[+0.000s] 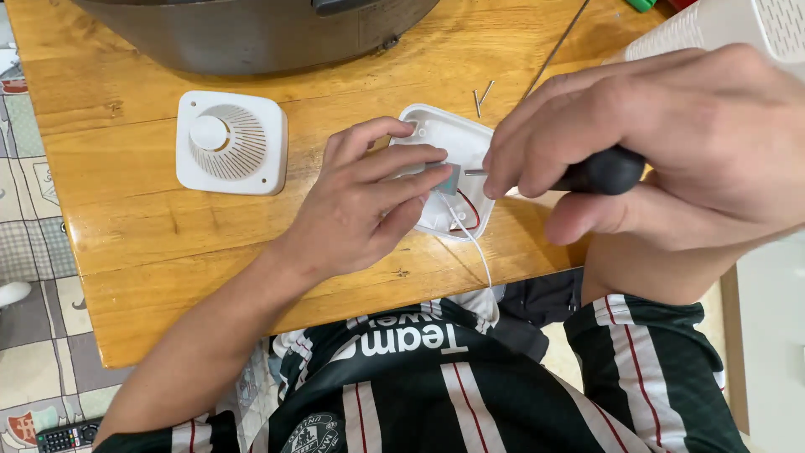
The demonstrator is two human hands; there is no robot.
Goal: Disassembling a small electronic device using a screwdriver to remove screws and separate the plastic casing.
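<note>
White casing (449,147) on worktop (126,193) edge, pinned under left hand (369,201) fingertips. Right hand (671,143) just right of it, gripping screwdriver (587,172), tip inside casing.

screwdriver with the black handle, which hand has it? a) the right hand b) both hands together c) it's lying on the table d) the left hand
a: the right hand is wrapped round the screwdriver, its metal tip pointing into the open white casing, while the left hand has its fingers pressed on that casing.
</note>
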